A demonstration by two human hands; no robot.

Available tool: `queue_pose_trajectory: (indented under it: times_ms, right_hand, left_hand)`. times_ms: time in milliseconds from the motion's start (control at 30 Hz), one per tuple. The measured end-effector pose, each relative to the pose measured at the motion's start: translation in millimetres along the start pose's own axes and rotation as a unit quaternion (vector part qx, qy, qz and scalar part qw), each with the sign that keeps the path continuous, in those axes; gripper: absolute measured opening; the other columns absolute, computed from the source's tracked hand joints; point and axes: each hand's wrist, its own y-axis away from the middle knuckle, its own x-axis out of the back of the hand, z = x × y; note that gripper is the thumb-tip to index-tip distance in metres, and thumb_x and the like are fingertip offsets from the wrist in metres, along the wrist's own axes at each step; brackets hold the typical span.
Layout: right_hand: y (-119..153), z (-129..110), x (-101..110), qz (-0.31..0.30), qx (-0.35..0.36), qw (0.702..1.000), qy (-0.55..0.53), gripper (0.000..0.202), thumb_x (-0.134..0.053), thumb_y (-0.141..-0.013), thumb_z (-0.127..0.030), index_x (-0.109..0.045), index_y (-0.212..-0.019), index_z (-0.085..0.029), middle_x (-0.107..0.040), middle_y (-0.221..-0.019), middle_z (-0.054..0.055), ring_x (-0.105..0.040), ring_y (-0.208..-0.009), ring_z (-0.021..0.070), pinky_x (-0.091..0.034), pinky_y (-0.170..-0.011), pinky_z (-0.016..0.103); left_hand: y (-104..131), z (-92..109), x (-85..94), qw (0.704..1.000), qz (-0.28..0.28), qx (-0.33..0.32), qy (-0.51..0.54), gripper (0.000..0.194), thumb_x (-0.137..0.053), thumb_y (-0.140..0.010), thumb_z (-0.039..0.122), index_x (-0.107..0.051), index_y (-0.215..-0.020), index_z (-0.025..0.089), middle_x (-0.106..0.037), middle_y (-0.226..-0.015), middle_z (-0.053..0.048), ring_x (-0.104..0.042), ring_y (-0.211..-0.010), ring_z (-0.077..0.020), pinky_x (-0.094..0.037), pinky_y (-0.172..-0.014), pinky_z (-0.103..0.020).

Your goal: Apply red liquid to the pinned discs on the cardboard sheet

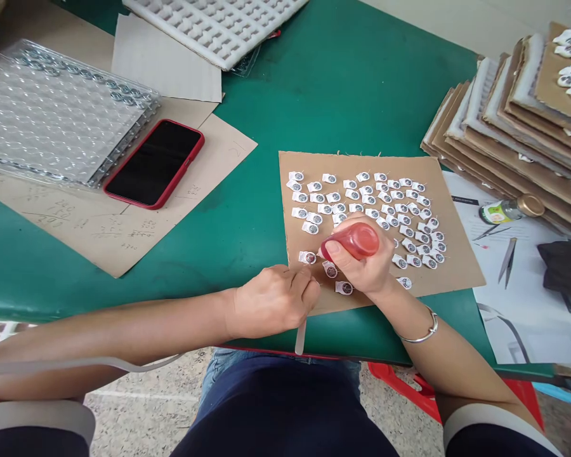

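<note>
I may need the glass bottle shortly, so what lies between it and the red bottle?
In the head view, from the red bottle to the glass bottle: part of the right hand, small white tags on the cardboard sheet, then printed paper.

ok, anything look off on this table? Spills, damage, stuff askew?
No spill or damage visible. Mildly odd: the white pieces sit in ragged rows on the cardboard sheet, and a phone lies beside the clear tray, seemingly unrelated to the work.

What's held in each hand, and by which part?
Right hand: red, rounded plastic squeeze bottle, by its body. Left hand: apparently a slim, pale, flat tool, above its protruding end; exact grip hidden.
</note>
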Motion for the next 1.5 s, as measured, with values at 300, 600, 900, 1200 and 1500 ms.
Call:
queue_pose_trajectory:
  times_ms: [300, 600, 900, 1200, 1500]
  right_hand:
    - [3, -18, 15, 0.005, -0.098, 0.994, 0.043, 0.021, -0.072, -0.065, -0.029, -0.059, -0.08, -0.02, -0.062, -0.077, 0.0, -0.06, -0.072, 0.0153, -0.052, -0.068, 0.034]
    - [62, -27, 5, 0.208, -0.218, 0.953, -0.009, 0.03, -0.067, -0.071, -0.033, -0.058, -0.098, -0.02, -0.063, -0.09, 0.004, -0.065, -0.075, 0.018, -0.056, -0.063, 0.034]
    - [66, -28, -3, 0.19, -0.155, 0.966, 0.076, 0.029, -0.07, -0.067, -0.027, -0.062, -0.094, -0.02, -0.065, -0.091, 0.006, -0.062, -0.085, 0.0219, -0.054, -0.077, 0.042]
    - [69, -20, -6, 0.26, -0.157, 0.953, 0.027, 0.025, -0.061, -0.075, -0.033, -0.058, -0.096, -0.02, -0.061, -0.092, 0.007, -0.064, -0.086, 0.0244, -0.056, -0.07, 0.044]
    - [69, -19, -5, 0.273, -0.148, 0.95, 0.024, 0.025, -0.059, -0.075, -0.034, -0.057, -0.096, -0.02, -0.059, -0.092, 0.007, -0.063, -0.084, 0.0238, -0.056, -0.069, 0.044]
  left_hand:
    - [1, -22, 3.0, 0.975, -0.034, 0.115, 0.185, 0.019, -0.037, -0.085, 0.009, -0.054, -0.08, 0.014, -0.06, -0.069, -0.004, -0.058, -0.059, -0.0135, -0.046, -0.052, -0.024]
    - [2, -31, 0.3, 0.942, -0.002, 0.143, 0.303, 0.015, -0.043, -0.086, 0.011, -0.058, -0.089, 0.013, -0.066, -0.076, -0.005, -0.063, -0.068, -0.0149, -0.046, -0.058, -0.023]
    - [6, -28, -2.7, 0.936, -0.021, 0.153, 0.315, 0.016, -0.043, -0.086, 0.01, -0.059, -0.084, 0.011, -0.064, -0.074, -0.005, -0.062, -0.065, -0.0146, -0.044, -0.057, -0.024]
    - [5, -33, 1.6, 0.91, 0.033, 0.215, 0.353, 0.012, -0.051, -0.083, 0.015, -0.063, -0.086, 0.014, -0.066, -0.071, -0.002, -0.058, -0.057, -0.0098, -0.042, -0.049, -0.019]
    - [3, -39, -12.2, 0.868, 0.077, 0.312, 0.379, 0.01, -0.057, -0.082, 0.019, -0.065, -0.085, 0.014, -0.069, -0.077, -0.003, -0.061, -0.063, -0.0104, -0.046, -0.052, -0.019]
